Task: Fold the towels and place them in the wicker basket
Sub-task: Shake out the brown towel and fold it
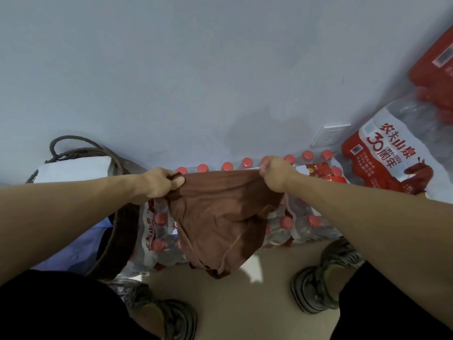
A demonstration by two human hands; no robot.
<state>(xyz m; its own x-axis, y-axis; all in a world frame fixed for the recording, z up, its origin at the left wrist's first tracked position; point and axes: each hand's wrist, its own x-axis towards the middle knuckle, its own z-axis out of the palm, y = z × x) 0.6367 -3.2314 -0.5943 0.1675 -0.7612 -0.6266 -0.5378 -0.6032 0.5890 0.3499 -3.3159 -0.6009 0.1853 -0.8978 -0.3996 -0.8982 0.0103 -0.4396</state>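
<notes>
The person stands facing a pale wall, both arms stretched forward, holding a brown towel point(220, 217) up in the air by its top edge. The left hand point(159, 182) has fingers and thumb curled round one top corner, bunching the cloth there. The right hand point(275, 171) is closed in a fist on the other top corner. Between the two hands the top edge runs nearly straight and taut; below it the towel sags in loose folds, its bottom edge hanging free above the floor point(245, 303), not touching it.

Behind the towel, packs of red-capped water bottles point(289, 224) lie on the floor along the foot of the wall, close behind the hanging cloth. More wrapped bottle packs point(392, 153) are stacked at the right, just beside a wall socket point(329, 134). At the left stands a dark-rimmed basket point(117, 241), its rim passing under the left forearm, with blue cloth point(73, 246) beside it; farther back a white bag with rope handles point(78, 165) sits against the wall. Bare floor shows between the person's two shoes point(326, 278), directly beneath the towel.
</notes>
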